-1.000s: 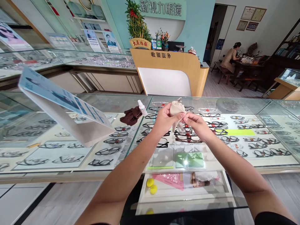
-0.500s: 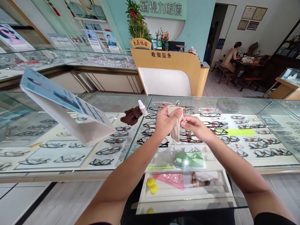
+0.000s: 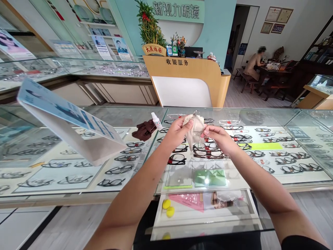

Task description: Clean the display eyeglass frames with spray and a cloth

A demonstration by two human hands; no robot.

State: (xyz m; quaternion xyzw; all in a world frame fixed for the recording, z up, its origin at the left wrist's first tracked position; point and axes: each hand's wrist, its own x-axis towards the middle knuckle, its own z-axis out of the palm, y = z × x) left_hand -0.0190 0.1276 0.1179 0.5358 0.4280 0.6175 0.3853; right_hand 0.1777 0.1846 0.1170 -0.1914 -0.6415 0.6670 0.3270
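My left hand (image 3: 178, 132) pinches a beige cloth (image 3: 191, 130), which hangs down below the fingers above the glass display case. A thin-framed pair of glasses (image 3: 202, 133) shows partly at the cloth, much of it covered. On the right, my right hand (image 3: 217, 137) holds the glasses' edge between thumb and fingers. Left of my hands, a small white spray bottle (image 3: 156, 121) and a crumpled dark brown cloth (image 3: 144, 130) lie together on the glass top.
A folded card sign (image 3: 73, 118) stands on the glass at left. Rows of glasses (image 3: 293, 159) lie inside the case. Below is a drawer (image 3: 208, 217) with yellow balls (image 3: 170, 211). A person (image 3: 253, 66) sits far back, beyond the wooden counter (image 3: 182, 67).
The beige cloth has spread and turned, and more of the glasses shows between my hands. My right hand's fingers have shifted slightly right. The whole view has moved a little.
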